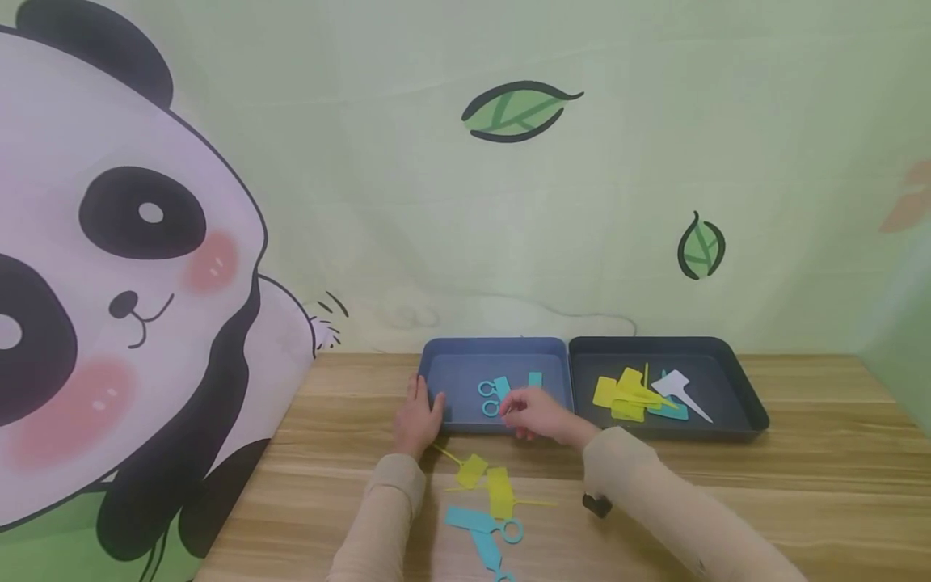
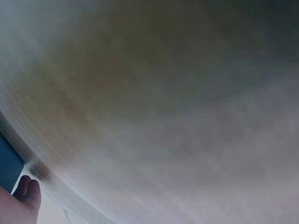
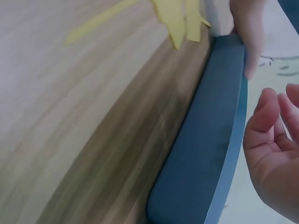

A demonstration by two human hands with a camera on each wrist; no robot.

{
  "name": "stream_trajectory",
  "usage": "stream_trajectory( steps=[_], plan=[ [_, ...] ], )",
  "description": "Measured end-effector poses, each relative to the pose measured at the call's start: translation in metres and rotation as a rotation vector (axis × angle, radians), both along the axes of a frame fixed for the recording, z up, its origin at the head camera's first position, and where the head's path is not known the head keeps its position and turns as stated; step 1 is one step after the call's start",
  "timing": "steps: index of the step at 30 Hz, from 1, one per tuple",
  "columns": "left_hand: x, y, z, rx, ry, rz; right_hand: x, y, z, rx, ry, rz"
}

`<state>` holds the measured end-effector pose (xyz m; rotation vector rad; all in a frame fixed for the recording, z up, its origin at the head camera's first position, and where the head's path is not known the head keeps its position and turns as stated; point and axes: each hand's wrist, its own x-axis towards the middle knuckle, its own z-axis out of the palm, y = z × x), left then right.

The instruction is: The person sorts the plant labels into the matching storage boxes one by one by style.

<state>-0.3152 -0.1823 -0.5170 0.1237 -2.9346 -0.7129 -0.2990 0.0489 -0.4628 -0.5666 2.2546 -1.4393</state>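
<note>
A blue tray (image 1: 465,356) stands on the table with several turquoise tags inside, some with ring ends, such as the ring tag (image 1: 503,386). My left hand (image 1: 414,424) holds its front left corner, fingers along the outside and thumb over the rim. Above the front of that tray is my right hand (image 1: 541,414), fingers loosely bent; in the right wrist view nothing shows between them. On the table in front lie yellow tags (image 1: 500,491) with thin tails and two turquoise ring tags (image 1: 469,519).
Right beside the blue tray stands a dark tray (image 1: 727,388) with yellow tags (image 1: 629,396), a white T-shaped tag (image 1: 676,386) and a turquoise piece (image 1: 672,410). A printed cloth (image 1: 393,202) with a panda and leaves hangs behind the wooden table (image 1: 822,485).
</note>
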Motion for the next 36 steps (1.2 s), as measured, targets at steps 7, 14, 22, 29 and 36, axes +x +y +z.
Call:
stream_trajectory(
  steps=[7,14,22,29,36],
  plan=[
    [0.001,0.001,0.000,0.005,-0.013,0.010,0.012,-0.001,-0.004,0.196,0.353,0.250],
    [0.001,0.001,-0.001,-0.006,0.002,0.005,0.024,-0.006,-0.014,0.388,0.617,0.385],
    [0.002,0.001,-0.002,-0.008,0.014,0.007,0.037,-0.011,-0.023,0.520,0.636,0.428],
    [0.001,0.000,-0.002,-0.007,0.025,0.001,0.039,-0.012,-0.034,0.569,0.685,0.460],
    [0.000,0.000,-0.001,-0.002,0.019,0.005,0.044,-0.011,-0.032,0.610,0.718,0.458]
  ],
)
